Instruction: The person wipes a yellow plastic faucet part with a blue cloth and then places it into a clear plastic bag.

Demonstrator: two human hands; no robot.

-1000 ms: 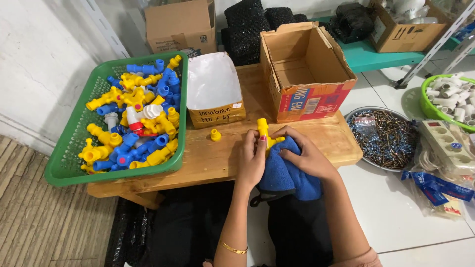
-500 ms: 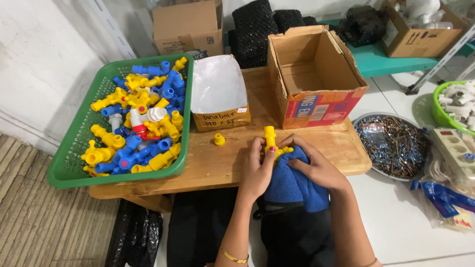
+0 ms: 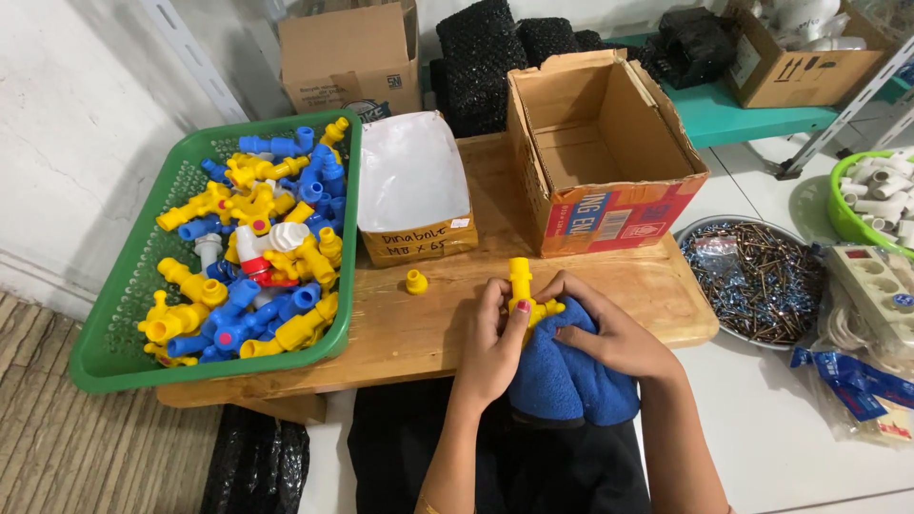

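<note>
A low wooden table (image 3: 438, 333) spans the middle of the scene. On its left part lies a green plastic mesh basket (image 3: 133, 286) heaped with yellow and blue plastic pipe valves (image 3: 257, 252), a few white ones among them. At the far right of the tabletop stands an open brown cardboard box with a red and blue printed front (image 3: 609, 152), its flaps up. Between basket and box sits a smaller cardboard box lined with white plastic (image 3: 414, 186). Behind the table are another brown carton (image 3: 347, 52) and black mesh bundles (image 3: 495, 48). To the right, off the table, a round metal pan of dark screws (image 3: 757, 276) lies on the white floor, with a white power strip (image 3: 876, 281) just beyond it and a green tub of white fittings (image 3: 876, 195) farther off.

At the near edge of the table both hands meet over a folded blue cloth (image 3: 571, 376). The left hand (image 3: 490, 343) is closed around a yellow plastic valve (image 3: 524, 286) that stands upright, its top clear of the fingers. The right hand (image 3: 614, 328) presses the cloth against the valve's right side, fingers curled over it, hiding the lower body. A small yellow cap (image 3: 416, 282) lies alone on the wood, just left of the hands.
</note>
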